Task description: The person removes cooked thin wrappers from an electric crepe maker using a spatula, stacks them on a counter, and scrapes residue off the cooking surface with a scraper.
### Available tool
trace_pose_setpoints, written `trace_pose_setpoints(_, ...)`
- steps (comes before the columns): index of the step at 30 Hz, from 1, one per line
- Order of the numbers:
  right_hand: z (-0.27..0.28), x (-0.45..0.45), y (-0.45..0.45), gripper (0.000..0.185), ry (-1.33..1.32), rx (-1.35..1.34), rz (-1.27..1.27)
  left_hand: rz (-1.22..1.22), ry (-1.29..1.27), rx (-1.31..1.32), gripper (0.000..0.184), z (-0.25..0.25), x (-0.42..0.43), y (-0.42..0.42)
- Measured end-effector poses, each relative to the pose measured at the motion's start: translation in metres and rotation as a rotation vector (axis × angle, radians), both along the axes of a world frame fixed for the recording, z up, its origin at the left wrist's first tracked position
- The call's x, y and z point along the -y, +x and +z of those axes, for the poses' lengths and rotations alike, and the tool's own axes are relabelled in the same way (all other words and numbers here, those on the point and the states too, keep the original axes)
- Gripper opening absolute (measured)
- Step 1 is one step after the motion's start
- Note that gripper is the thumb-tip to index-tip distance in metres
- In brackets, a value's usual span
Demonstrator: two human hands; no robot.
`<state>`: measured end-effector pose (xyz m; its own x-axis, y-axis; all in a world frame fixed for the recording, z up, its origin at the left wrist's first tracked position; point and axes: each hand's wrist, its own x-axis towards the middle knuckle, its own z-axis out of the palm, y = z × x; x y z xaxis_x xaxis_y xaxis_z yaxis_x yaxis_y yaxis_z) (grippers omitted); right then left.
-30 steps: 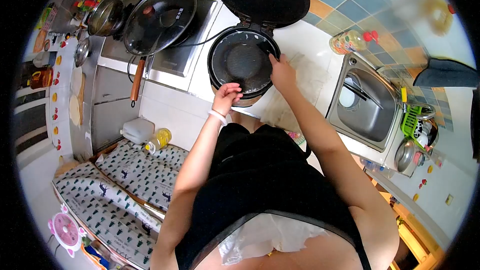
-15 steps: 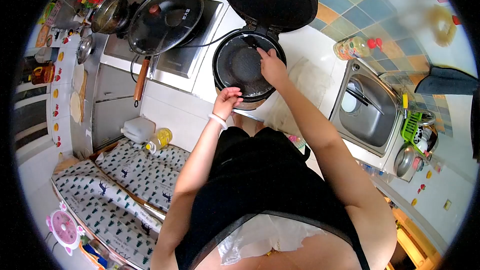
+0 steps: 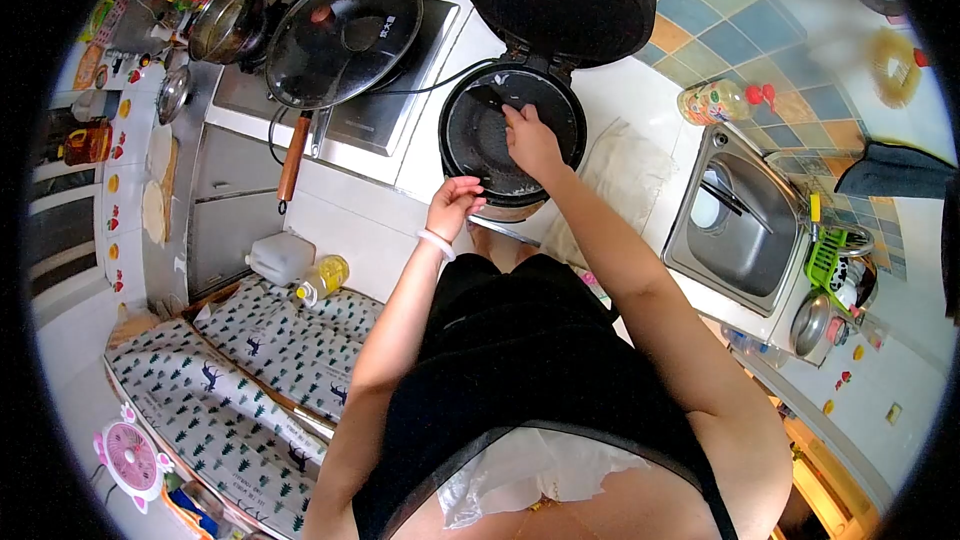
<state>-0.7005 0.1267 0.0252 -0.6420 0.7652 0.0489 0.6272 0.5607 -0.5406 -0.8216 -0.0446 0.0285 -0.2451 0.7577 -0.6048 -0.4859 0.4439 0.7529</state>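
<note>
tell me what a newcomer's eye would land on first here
Probably the round black pan at upper centre, its lid swung open, with the right hand over its inside and the left hand at its near edge. Next, the glass-lidded skillet on the cooktop to the left, then the pink fan-like object at lower left.

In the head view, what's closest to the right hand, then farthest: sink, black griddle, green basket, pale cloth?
From the right hand:
1. Black griddle: underneath it.
2. Pale cloth: to its right.
3. Sink: farther right.
4. Green basket: past the sink.
</note>
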Motion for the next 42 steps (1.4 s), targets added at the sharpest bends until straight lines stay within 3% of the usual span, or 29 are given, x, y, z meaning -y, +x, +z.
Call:
trace_pose_setpoints(3, 0.003, -0.003, 0.002, 0.038, 0.006, 0.001, -0.180, 0.008, 0.013, 0.018, 0.028, -0.001, -0.001, -0.003)
trace_pose_setpoints(13, -0.006, -0.008, 0.022, 0.052, 0.058, 0.200, -0.224, -0.047, 0.121, -0.154, 0.034, -0.007, -0.021, -0.012)
trace_pose_setpoints(17, -0.006, 0.004, 0.039, 0.045, 0.074, 0.183, -0.367, -0.085, 0.126, -0.179, 0.031, -0.010, -0.021, -0.014)
trace_pose_setpoints(20, 0.003, 0.007, 0.046, 0.043, 0.037, 0.159, -0.262, -0.085, 0.117, -0.162, 0.031, -0.008, -0.017, -0.014)
trace_pose_setpoints(26, 0.007, -0.002, 0.050, 0.042, -0.005, 0.118, -0.335, -0.101, 0.098, -0.131, 0.029, -0.009, -0.013, -0.011)
trace_pose_setpoints(32, 0.001, 0.005, 0.048, 0.041, 0.005, -0.003, -0.244, -0.061, 0.072, -0.101, 0.029, 0.001, -0.017, -0.008)
trace_pose_setpoints(38, 0.009, 0.007, 0.043, 0.038, -0.054, 0.124, -0.331, -0.078, 0.117, -0.124, 0.029, -0.004, -0.016, -0.012)
trace_pose_setpoints(41, 0.007, 0.015, 0.046, 0.039, -0.084, -0.027, -0.139, -0.058, 0.105, -0.089, 0.029, -0.001, -0.015, -0.012)
trace_pose_setpoints(42, 0.008, 0.016, 0.049, 0.039, -0.056, -0.024, -0.189, -0.060, 0.103, -0.094, 0.029, -0.001, -0.015, -0.012)
